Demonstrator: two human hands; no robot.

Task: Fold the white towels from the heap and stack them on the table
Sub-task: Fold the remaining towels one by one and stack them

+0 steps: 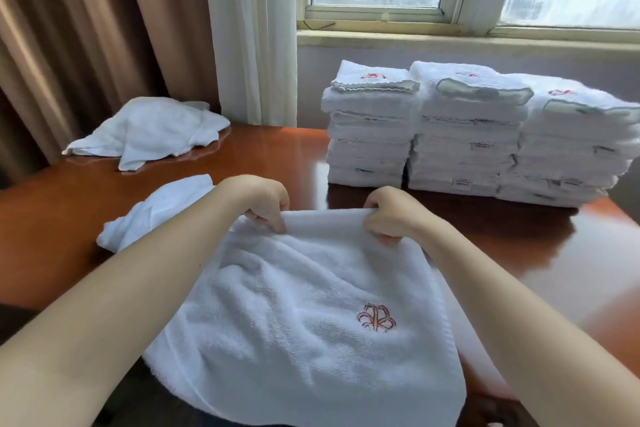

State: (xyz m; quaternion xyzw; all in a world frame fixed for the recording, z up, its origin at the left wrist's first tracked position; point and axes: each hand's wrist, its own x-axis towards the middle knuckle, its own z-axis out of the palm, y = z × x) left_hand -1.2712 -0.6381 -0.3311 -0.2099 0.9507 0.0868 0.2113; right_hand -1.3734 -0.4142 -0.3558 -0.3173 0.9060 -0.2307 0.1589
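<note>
Person, seen from own head camera; only arms and hands in frame; left forearm (114, 291) bare along its whole visible length, surface smooth and even; one small dark speck (200, 266) on its upper face, mole or mark, cannot tell; right forearm (519, 315) likewise bare out to the frame edge; left hand (263, 199) bare, knuckles rounded, wrist slim; right hand (391, 215) bare, same build; fingertips (388, 238) rounded, nails too soft in focus to judge; dark fabric (15, 321) at lower-left edge beside the left forearm; garment or seat, cannot tell.
</note>
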